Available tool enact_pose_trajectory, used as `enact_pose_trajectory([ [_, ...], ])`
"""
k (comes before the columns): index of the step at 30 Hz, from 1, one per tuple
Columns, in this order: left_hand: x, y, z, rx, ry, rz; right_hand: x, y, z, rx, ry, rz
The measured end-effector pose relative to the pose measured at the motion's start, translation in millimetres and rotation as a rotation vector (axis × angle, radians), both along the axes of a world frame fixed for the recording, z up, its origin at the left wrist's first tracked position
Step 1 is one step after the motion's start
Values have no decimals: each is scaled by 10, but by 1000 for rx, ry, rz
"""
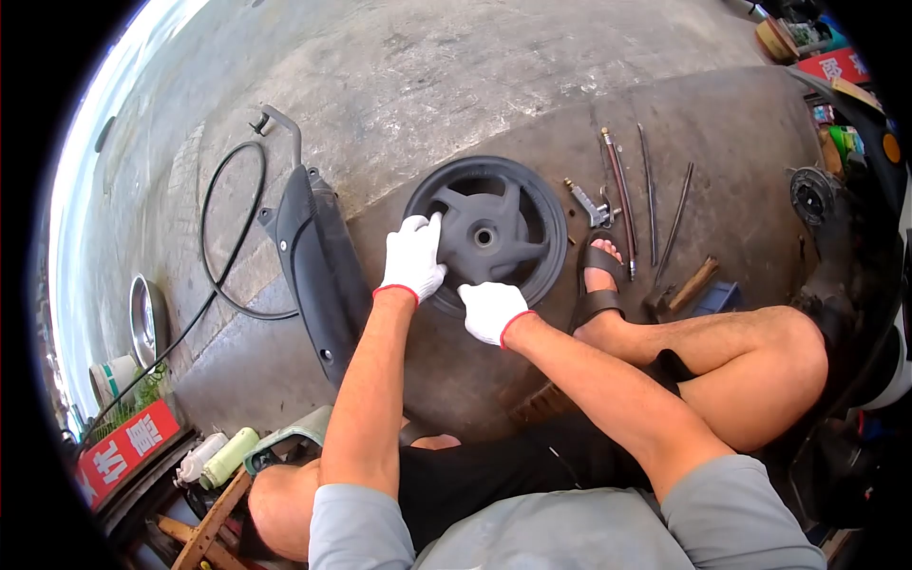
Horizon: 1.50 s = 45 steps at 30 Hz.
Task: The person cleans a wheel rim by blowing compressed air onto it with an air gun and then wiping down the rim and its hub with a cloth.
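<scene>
A dark grey wheel rim point(510, 214) with broad spokes and a centre hole lies flat on the concrete floor in front of me. My left hand point(414, 256), in a white glove with a red cuff, rests at the rim's left side, with fingers on a spoke and the edge. At the near edge of the wheel is my right hand point(493, 312), gloved the same way, its fingers bent toward the rim. How tightly either hand's fingers close on the wheel is hard to make out.
Left of the wheel lie a black exhaust point(318, 256) and a looped black hose point(206, 261). To the right are an air tool point(597, 207), thin rods point(650, 195), a wooden-handled hammer point(693, 285) and a blue tray point(716, 298). A metal bowl point(144, 318) stands far left.
</scene>
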<state>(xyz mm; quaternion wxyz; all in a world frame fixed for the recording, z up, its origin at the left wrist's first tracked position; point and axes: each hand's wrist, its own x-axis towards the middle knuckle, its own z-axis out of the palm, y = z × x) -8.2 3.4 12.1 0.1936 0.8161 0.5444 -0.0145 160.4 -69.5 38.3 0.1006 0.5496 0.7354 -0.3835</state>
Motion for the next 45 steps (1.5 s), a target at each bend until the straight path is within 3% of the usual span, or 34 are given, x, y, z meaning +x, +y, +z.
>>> enact_pose_trajectory([
  [23,-2,2,1,22,17,2,-191,-104,-101,169,-43,-1],
  [29,-18,-11,-22,-13,-20,-7,10,-244,148,145,-13,-60],
  [33,-77,6,-62,7,-33,-26,92,-400,306,127,-17,-184],
  [35,-139,40,-95,60,-165,-66,188,-480,398,141,48,-305],
  [37,-108,23,58,100,-201,-48,262,-485,492,141,103,-362],
  [39,-33,-92,283,231,-279,43,312,-454,409,266,285,-585],
  [40,18,-176,328,192,-197,73,319,-379,358,352,308,-655],
  [45,294,-729,256,110,78,114,445,67,56,239,447,-978],
])
